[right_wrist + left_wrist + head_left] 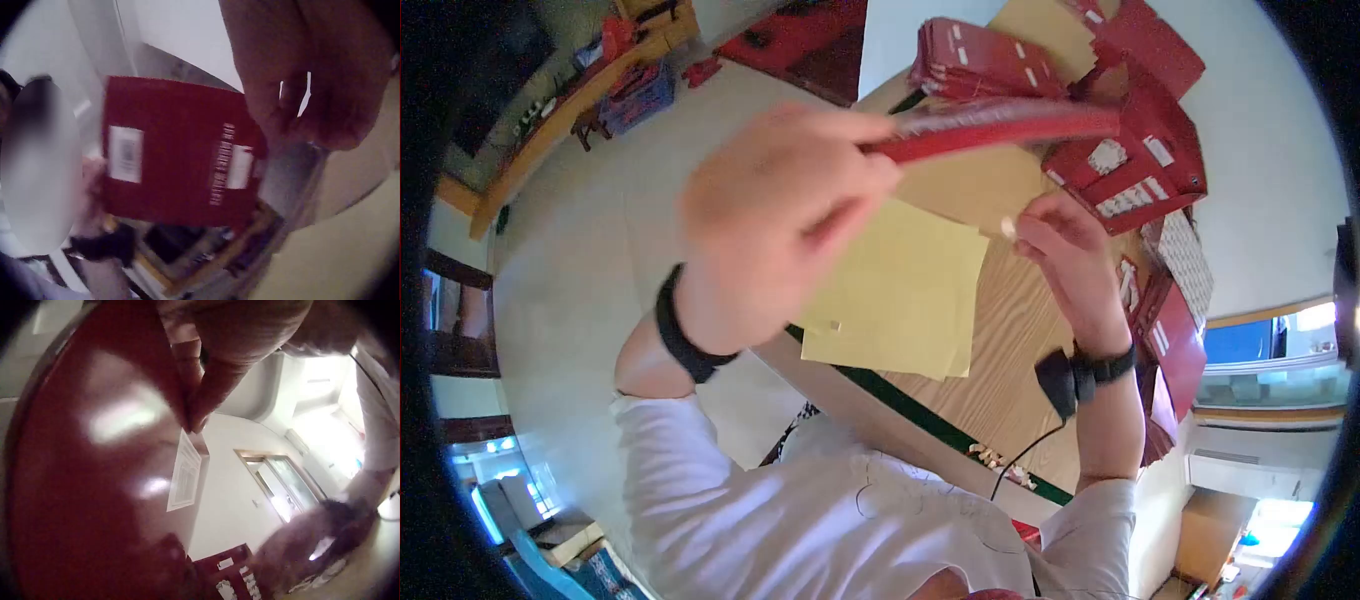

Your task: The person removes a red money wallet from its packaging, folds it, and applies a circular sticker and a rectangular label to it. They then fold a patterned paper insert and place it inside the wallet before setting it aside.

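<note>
My left hand (770,220) grips one end of a flat dark red packet (1000,125), raised over the table. White labels and a line of print show on the packet's (181,156) broad face in the right wrist view. In the left wrist view the left thumb (215,394) presses at its edge, near a white label (185,475). My right hand (1070,255) pinches a small white piece (1008,228) between thumb and fingertips, just below the packet in the head view. Beneath the hands lie yellow sheets (900,290).
Stacked red packets (990,60) stand at the table's far side. A red case (1135,165) to the right carries rows of white scraps. More white scraps (1005,467) lie along the near edge of the wooden table (1025,340). A cable (1025,455) hangs from the right wrist.
</note>
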`<state>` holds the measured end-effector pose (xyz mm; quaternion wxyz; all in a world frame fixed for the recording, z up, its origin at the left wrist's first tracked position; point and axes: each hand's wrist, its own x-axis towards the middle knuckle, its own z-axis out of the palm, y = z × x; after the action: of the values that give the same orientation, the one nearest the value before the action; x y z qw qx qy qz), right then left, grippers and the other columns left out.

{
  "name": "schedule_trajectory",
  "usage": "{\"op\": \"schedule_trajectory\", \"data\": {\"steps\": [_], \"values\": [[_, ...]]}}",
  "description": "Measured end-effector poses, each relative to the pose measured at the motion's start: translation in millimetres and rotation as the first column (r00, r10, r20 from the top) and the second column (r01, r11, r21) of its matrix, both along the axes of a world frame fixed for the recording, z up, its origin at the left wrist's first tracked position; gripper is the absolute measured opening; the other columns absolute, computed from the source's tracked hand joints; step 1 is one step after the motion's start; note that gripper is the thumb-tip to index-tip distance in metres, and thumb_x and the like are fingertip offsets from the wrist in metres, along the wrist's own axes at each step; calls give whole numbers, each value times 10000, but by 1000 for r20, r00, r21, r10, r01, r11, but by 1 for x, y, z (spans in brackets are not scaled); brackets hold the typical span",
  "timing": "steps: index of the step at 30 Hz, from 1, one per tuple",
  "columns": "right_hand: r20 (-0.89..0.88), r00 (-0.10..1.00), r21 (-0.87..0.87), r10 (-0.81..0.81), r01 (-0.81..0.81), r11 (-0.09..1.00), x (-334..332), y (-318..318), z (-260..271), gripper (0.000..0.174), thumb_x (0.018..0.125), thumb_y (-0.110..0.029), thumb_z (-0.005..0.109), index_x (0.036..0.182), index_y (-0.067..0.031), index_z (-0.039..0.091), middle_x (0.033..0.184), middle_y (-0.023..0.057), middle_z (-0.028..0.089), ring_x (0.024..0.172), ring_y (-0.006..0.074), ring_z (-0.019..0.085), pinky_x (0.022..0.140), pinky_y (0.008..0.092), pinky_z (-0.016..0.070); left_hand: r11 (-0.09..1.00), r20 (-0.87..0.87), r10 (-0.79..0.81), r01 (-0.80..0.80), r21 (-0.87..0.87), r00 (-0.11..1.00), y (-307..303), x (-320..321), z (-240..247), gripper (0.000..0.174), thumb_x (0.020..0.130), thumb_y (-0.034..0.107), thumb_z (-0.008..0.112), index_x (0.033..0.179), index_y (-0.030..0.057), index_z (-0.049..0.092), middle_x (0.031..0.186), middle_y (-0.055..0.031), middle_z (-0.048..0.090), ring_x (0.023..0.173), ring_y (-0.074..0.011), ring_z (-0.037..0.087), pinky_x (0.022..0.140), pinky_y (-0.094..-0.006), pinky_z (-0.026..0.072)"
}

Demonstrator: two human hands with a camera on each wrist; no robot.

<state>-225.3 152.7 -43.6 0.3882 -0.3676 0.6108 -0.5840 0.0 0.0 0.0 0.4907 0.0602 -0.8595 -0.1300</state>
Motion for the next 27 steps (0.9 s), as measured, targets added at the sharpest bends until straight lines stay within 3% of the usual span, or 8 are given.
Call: {"op": "schedule_trajectory", "data": {"steps": [2, 4, 11, 19, 22, 27], "values": [[97, 994, -168, -42, 58, 984, 22, 3, 30, 57, 855, -51, 563, 905, -42, 537, 823, 1, 572, 743, 90, 539, 699, 228, 445, 992, -4, -56, 55, -114, 998, 1, -22, -14, 197, 676, -20, 694, 820, 59, 585, 969, -114, 643, 797, -278, 619, 653, -344, 507], [259, 966, -397, -25, 130, 909, 48, 10, 61, 47, 857, -55, 564, 895, -50, 537, 817, -1, 568, 734, 85, 534, 698, 233, 443, 971, -49, -93, 80, -225, 994, 8, -33, 7, 190, 664, -18, 696, 801, 53, 584, 962, -106, 643, 790, -274, 613, 651, -333, 503], [518, 855, -438, 19, 246, 865, 46, 14, 45, 30, 864, -81, 569, 871, -71, 541, 783, -3, 561, 707, 89, 529, 718, 282, 444, 945, -90, -49, 17, -327, 995, 43, -63, 9, 132, 674, -5, 677, 744, 25, 569, 941, -81, 619, 796, -257, 602, 658, -338, 506], [534, 845, -440, -27, 306, 844, 52, 26, 50, 29, 869, -74, 560, 866, -77, 531, 770, -12, 539, 699, 84, 515, 697, 279, 432, 947, -88, -89, 57, -317, 992, 54, -75, 13, 131, 674, -21, 662, 750, 5, 558, 915, -102, 611, 780, -264, 593, 642, -340, 499], [529, 848, -434, -45, 316, 844, 51, 26, 50, 37, 870, -82, 564, 862, -81, 528, 770, -16, 535, 698, 78, 512, 698, 274, 428, 930, -78, -67, 34, -367, 995, 54, -78, 8, 187, 615, 75, 627, 786, 48, 556, 943, -92, 584, 835, -231, 569, 646, -315, 493], [519, 853, -440, -54, 321, 839, 45, 18, 39, 53, 870, -101, 581, 852, -91, 532, 792, -19, 550, 688, 69, 512, 696, 262, 422, 930, -83, -83, 47, -366, 993, 56, -79, 6, 205, 619, 76, 629, 812, 43, 569, 949, -92, 581, 846, -229, 565, 660, -311, 491]]}}
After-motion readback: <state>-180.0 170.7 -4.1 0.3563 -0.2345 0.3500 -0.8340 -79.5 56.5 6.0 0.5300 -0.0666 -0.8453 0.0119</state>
